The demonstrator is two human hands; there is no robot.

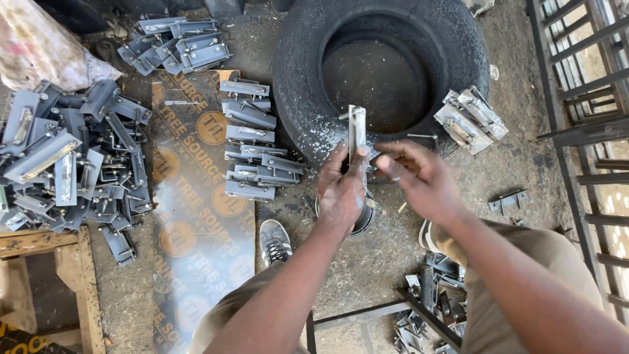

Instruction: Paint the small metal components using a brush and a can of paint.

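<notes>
Head view, looking down on a dirt workshop floor. Left hand (pixel 342 190) closed around the lower end of an upright grey metal bracket (pixel 356 131), held over the near wall of a black tyre (pixel 298 78) lying flat at far centre. Right hand (pixel 419 177) just right of the bracket, fingers (pixel 388 169) loosely curled and pointing left toward it, apparently empty; contact with the bracket not discernible. Round dark can (pixel 364 219) directly beneath the left hand, mostly hidden. Small stack of finished brackets (pixel 470 119) resting on the tyre's right side. Row of similar brackets (pixel 252 141) laid on a printed board (pixel 196 262) left of the tyre; large heap of brackets (pixel 65 164) at far left, smaller heap (pixel 173 42) at far left top. Single loose bracket (pixel 508 200) on the ground to the right. Grey shoe (pixel 275 241) near centre; pile of small metal parts (pixel 432 301) at near right beside a metal frame (pixel 367 314). Barred metal gate (pixel 590 118) along the right edge; wooden bench (pixel 59 262) at near left.
</notes>
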